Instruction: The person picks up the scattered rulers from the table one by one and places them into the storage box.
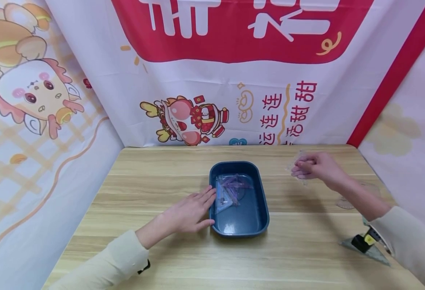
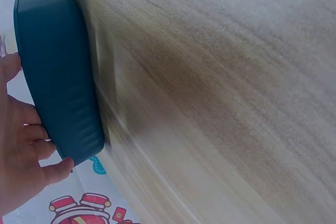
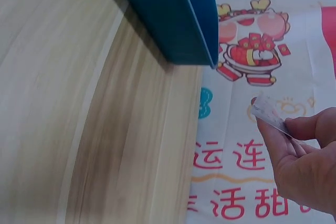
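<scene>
The dark blue tray (image 1: 239, 219) sits on the table, with blue and purple see-through set squares (image 1: 228, 195) lying together in its far left part. My left hand (image 1: 192, 209) rests against its left side, fingers at the rim. From the left wrist view, those fingers (image 2: 44, 148) lie loosely extended along the tray's edge (image 2: 58, 72). To the right of the tray, my right hand (image 1: 315, 167) is raised over the table and pinches a clear flat plastic drawing tool (image 3: 269, 111) between thumb and fingers. The hand hides much of the tool's outline.
On the wooden table (image 1: 154, 257), a clear protractor (image 1: 344, 202) lies under my right forearm and partly hidden by it. Nearer me on the right is a grey see-through set square (image 1: 373, 254). A printed cloth (image 1: 205, 76) hangs along the table's back edge.
</scene>
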Demonstrator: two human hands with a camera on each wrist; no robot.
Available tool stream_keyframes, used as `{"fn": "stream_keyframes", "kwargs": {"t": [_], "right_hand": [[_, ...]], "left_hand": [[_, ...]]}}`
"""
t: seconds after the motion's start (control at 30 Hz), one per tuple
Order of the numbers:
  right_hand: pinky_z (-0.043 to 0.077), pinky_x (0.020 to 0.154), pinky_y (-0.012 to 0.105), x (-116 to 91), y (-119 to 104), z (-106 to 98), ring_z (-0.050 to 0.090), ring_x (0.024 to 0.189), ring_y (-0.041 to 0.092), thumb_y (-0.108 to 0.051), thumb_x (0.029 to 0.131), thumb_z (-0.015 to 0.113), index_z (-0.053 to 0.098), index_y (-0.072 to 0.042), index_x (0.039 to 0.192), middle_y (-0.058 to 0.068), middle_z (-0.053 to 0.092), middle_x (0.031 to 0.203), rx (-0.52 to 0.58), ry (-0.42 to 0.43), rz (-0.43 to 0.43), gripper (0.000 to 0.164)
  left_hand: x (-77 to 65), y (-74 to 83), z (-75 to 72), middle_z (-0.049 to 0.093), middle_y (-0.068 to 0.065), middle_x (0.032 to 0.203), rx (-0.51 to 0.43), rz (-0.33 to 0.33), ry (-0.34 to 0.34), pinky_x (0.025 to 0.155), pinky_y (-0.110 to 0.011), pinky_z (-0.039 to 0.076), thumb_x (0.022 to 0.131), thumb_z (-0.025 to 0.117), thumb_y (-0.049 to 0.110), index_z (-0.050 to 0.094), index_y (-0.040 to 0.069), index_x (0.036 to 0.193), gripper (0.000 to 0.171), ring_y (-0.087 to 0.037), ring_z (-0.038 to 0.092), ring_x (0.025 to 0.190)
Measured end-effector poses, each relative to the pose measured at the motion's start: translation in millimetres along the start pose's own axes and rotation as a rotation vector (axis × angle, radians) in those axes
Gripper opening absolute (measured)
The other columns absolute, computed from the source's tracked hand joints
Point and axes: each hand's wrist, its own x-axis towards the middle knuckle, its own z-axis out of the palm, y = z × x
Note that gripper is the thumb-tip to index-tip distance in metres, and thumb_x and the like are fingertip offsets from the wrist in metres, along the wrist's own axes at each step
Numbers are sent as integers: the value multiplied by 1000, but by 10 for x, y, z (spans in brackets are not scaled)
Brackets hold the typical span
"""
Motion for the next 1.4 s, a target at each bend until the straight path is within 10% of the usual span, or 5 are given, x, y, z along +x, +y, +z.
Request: {"fn": "stream_keyframes", "kwargs": {"t": [1.4], "right_hand": [[62,79,39,175,-397,641,76,83,18,-10,99,60,63,15,116,21,76,98,-2,-158,-1,30]], "left_hand": [[-2,-7,14,27,-19,163,20,-3,-6,117,-50,38,101,43,57,31,0,154,79,-33,21,154]]}}
